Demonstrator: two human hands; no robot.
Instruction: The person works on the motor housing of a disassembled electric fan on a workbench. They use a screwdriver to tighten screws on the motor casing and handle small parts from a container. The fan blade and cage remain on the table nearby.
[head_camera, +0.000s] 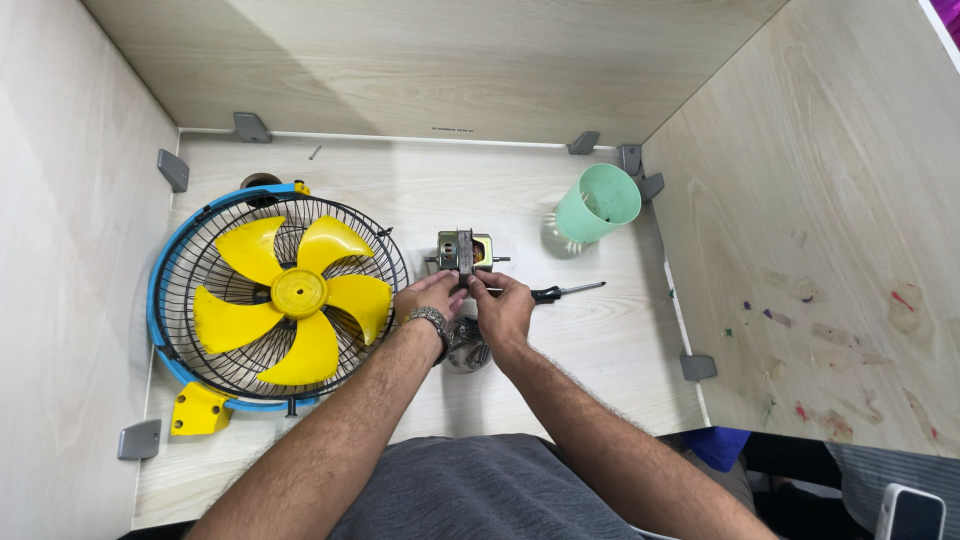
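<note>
A small electric fan motor (464, 250) with a metal laminated core and a shaft stands in the middle of the wooden table. My left hand (428, 297) and my right hand (502, 303) both grip its near side with the fingertips. A metal watch sits on my left wrist. Under my hands lies a round metal motor part (470, 352), partly hidden. To the left lies a fan grille (200, 310) with a blue rim and a yellow blade (297, 295) inside it.
A black-handled screwdriver (556, 292) lies just right of my hands. A green plastic cup (597, 205) lies tilted at the back right. A loose screw (315, 152) rests near the back wall. Wooden walls enclose the table on three sides. A phone (910, 512) shows at the lower right.
</note>
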